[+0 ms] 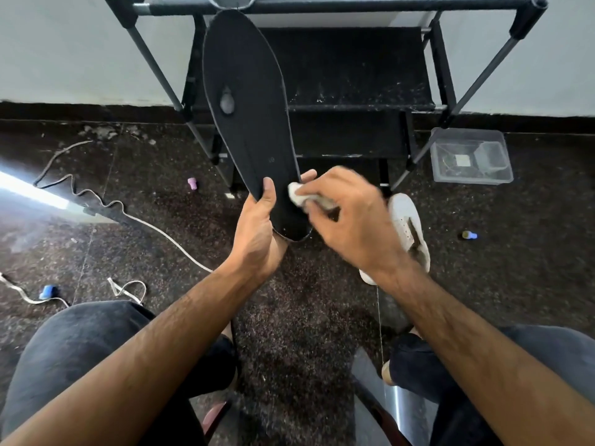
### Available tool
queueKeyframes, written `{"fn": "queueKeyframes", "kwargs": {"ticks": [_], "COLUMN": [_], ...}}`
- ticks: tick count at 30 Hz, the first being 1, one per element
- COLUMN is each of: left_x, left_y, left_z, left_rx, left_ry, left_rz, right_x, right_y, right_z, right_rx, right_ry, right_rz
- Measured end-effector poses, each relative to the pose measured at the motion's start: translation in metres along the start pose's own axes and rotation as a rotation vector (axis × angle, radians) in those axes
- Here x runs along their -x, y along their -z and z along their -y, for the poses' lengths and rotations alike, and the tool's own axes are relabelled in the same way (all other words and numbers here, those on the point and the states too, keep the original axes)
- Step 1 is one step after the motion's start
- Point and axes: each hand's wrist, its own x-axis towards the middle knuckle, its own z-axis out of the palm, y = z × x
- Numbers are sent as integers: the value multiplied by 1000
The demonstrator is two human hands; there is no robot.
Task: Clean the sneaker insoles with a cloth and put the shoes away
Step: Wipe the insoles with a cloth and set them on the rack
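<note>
A long black insole [248, 117] stands tilted in front of me, its heel end gripped by my left hand [257, 233] with the thumb across its face. My right hand [351, 217] is closed on a small white cloth [297, 194] and presses it against the lower part of the insole. A grey worn patch shows on the insole's left side. A white sneaker [409, 230] lies on the floor behind my right hand, partly hidden by it. A second sneaker's toe [230, 0] peeks over the rack's top shelf.
A black tubular shoe rack [354, 75] stands against the wall ahead. A clear plastic box [471, 157] sits right of it. White cords [106, 201] trail over the dark speckled floor at left, with small pink [192, 183] and blue [48, 291] objects. My knees fill the bottom.
</note>
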Motion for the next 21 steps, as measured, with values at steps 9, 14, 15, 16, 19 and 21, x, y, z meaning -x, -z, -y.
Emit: {"fn": "queueKeyframes", "kwargs": {"ticks": [9,14,15,16,19,21], "left_x": [-1,-2,-1,-1,-1,-3], "left_y": [6,5,4,3,3,7], "left_z": [-4,-4,-4,-4,-5,-8], "left_rx": [-52,-35,-30,-24,-28,-19], "left_ry": [-70,-70,-66,-61,-69,-84], "left_rz": [-49,-39,-33,-27,-34,-45], "right_x": [8,-1,-1,-1,8,8], "right_y": [0,9,4,-2,-16,-11], "right_z": [-3,-5,-6,-7,-3,-6], "right_rx": [-94,-273,-218,-163,-117,-65], "right_ry": [81,-23,-25,-19,73,126], "right_rz": [641,191,108,78,222,407]}}
